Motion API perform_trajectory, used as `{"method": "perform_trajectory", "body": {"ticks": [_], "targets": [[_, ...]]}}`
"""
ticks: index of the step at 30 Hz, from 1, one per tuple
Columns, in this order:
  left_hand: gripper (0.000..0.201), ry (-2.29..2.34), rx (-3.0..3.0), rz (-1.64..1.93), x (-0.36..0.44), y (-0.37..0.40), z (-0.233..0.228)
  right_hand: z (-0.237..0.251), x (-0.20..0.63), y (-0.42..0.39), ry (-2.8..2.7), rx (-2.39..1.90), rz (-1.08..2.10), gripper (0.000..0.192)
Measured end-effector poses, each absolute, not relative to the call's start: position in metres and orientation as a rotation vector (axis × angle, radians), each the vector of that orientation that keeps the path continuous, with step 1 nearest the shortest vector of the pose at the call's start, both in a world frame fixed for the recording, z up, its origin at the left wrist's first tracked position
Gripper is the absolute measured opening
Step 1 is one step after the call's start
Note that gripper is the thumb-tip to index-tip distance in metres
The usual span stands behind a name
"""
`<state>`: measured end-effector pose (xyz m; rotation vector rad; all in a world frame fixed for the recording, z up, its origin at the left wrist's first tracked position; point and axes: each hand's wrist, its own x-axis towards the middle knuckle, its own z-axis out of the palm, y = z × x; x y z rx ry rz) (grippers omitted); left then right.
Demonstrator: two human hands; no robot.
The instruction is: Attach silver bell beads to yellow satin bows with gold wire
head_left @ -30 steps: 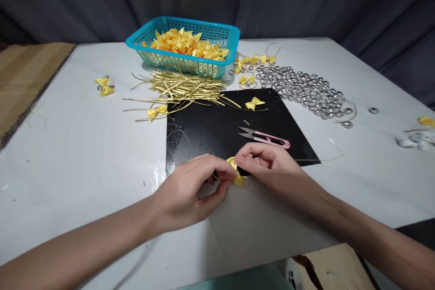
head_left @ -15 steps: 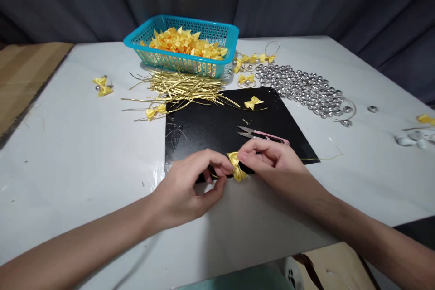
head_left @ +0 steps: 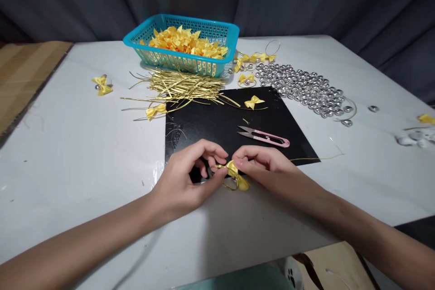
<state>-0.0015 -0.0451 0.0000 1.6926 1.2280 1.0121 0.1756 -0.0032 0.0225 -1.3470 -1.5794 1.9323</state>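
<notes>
Since half a second ago the yellow bow (head_left: 238,178) has been lowered and tilted at the black mat's (head_left: 217,122) near edge, pinched between left hand (head_left: 185,181) and right hand (head_left: 263,163), so wire-twisting seems underway.

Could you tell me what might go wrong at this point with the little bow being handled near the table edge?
The yellow bow is pinched only by the fingertips of the left hand and right hand, close to the near edge of the table; a slip could drop it off. The gold wire at its middle looks thin and might kink. The snips lie just beyond the right hand, points exposed.
</notes>
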Motion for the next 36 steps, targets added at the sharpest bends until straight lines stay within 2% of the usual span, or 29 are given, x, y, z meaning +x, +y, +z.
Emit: {"method": "perform_trajectory", "body": {"ticks": [4, 9, 16, 23, 31, 36], "targets": [[0.021, 1.301, 1.621, 0.871, -0.001, -0.041, 0.002, 0.022, 0.176, -0.004, -1.579, -1.309, 1.959, 0.028], [0.02, 1.29, 1.628, 0.736, -0.001, -0.038, 0.005, 0.02, 0.177, -0.004, -1.614, -1.313, 1.952, 0.029], [0.021, 1.278, 1.506, 0.754, -0.002, -0.039, 0.004, 0.018, 0.18, -0.008, -1.702, -1.266, 1.917, 0.027], [0.019, 1.309, 1.404, 0.757, -0.001, -0.038, 0.007, 0.017, 0.179, -0.011, -1.891, -1.205, 1.678, 0.018], [0.023, 1.293, 1.421, 0.721, -0.001, -0.038, 0.009, 0.013, 0.183, -0.012, -2.129, -1.066, 1.322, 0.016], [0.024, 1.301, 1.413, 0.715, -0.001, -0.038, 0.009, 0.012, 0.182, -0.014, -2.176, -1.158, 1.372, 0.02]]}}
